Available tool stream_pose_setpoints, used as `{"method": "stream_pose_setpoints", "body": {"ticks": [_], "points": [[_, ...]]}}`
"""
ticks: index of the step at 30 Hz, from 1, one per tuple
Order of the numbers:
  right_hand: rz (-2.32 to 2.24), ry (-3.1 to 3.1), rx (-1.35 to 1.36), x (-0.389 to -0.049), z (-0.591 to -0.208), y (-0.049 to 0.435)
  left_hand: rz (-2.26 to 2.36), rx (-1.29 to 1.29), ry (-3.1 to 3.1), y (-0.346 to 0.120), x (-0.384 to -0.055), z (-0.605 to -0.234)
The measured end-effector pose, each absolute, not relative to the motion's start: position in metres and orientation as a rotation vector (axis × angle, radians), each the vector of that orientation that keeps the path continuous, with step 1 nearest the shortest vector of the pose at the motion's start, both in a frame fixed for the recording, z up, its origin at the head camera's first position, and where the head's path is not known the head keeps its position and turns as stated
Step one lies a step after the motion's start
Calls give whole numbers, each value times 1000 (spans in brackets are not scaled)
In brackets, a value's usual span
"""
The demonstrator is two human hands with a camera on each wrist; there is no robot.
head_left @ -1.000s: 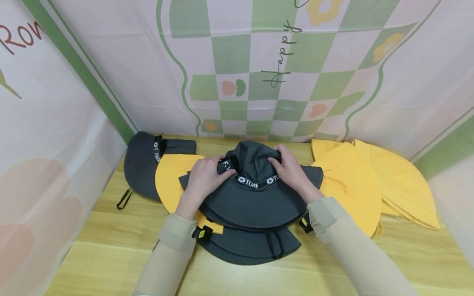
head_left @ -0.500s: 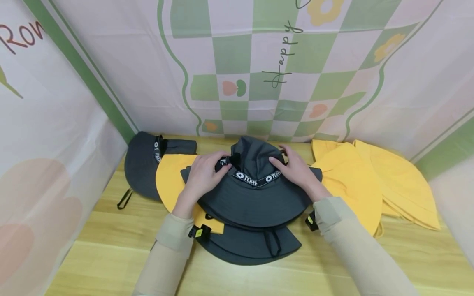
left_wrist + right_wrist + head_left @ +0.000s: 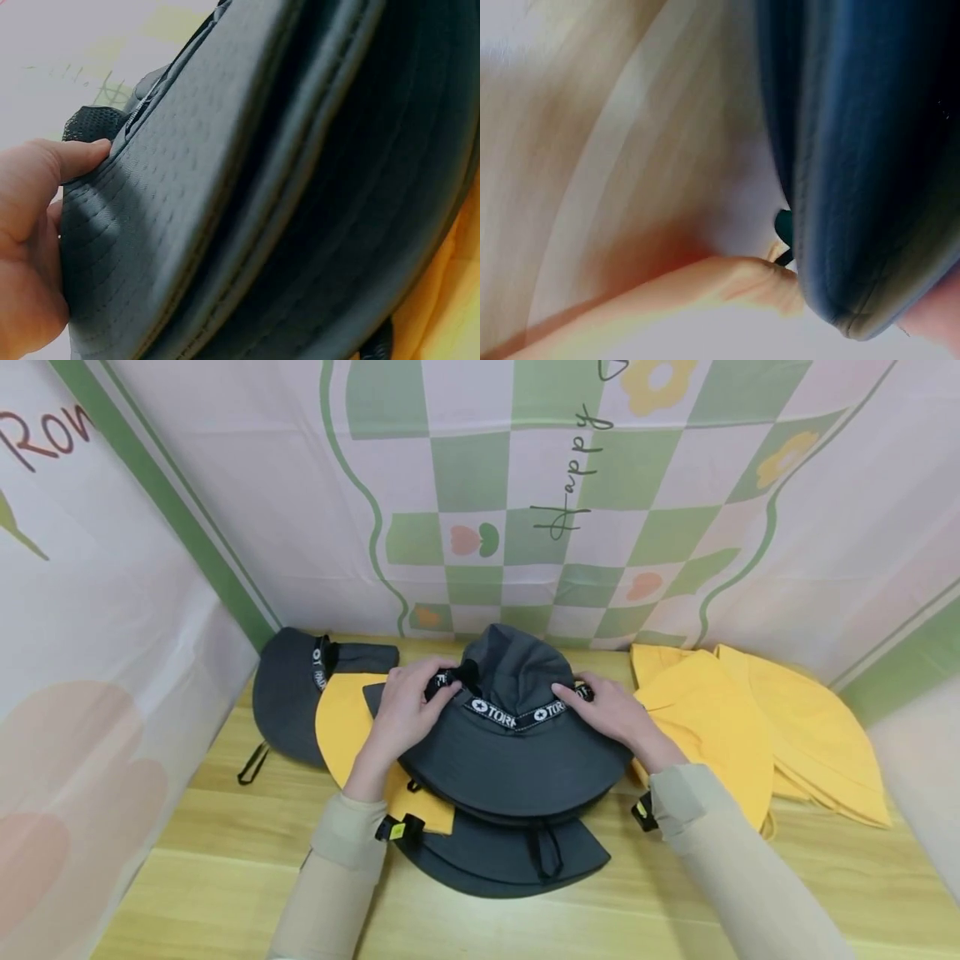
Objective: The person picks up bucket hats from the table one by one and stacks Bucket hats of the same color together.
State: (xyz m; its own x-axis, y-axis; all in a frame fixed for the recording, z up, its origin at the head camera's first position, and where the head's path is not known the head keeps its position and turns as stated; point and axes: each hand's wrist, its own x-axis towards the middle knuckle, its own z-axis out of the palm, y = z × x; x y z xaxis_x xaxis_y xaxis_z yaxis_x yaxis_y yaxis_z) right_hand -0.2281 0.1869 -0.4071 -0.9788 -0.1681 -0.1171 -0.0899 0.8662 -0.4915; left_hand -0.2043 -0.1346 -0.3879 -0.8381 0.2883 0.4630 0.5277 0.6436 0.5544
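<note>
A dark grey bucket hat [image 3: 517,768] with a wide stitched brim and a black lettered band is held up at the middle. My left hand [image 3: 411,697] grips its left side, thumb at the band. In the left wrist view, that thumb [image 3: 82,156] presses the base of the brim, and more than one brim edge shows, layered close together. Gripping the opposite side of the hat is my right hand [image 3: 611,710], thumb along the band and the other fingers mostly hidden. The right wrist view shows the dark brim edge [image 3: 825,187] close up.
Beneath lies another dark hat [image 3: 510,864] with a black strap, beside a yellow hat [image 3: 345,727]. A dark hat [image 3: 285,702] lies at the left. Yellow hats [image 3: 705,735] overlap at the right on the wooden table [image 3: 225,877]. A printed cloth backdrop [image 3: 472,468] rises behind.
Both hands have moved apart, the left leftward and the right rightward. The grey hat's crown has risen toward the backdrop, and more of its band shows on the right.
</note>
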Motion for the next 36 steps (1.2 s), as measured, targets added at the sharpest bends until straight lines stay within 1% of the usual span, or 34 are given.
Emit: {"method": "stream_pose_setpoints", "body": {"ticks": [9, 18, 24, 31, 36], "points": [[-641, 3066, -252, -220, -400, 192, -1064, -601, -2516, -138, -205, -388], [-464, 3214, -177, -204, -381, 198, -1071, -581, -2463, -138, -207, -387], [-469, 3216, -130, -201, -378, 205, -1067, -554, -2437, -139, -207, -386], [-535, 3323, -177, -195, -373, 206, -1102, -522, -2426, -142, -207, -384], [-640, 3431, -217, -188, -369, 207, -1130, -559, -2398, -142, -208, -384]]}}
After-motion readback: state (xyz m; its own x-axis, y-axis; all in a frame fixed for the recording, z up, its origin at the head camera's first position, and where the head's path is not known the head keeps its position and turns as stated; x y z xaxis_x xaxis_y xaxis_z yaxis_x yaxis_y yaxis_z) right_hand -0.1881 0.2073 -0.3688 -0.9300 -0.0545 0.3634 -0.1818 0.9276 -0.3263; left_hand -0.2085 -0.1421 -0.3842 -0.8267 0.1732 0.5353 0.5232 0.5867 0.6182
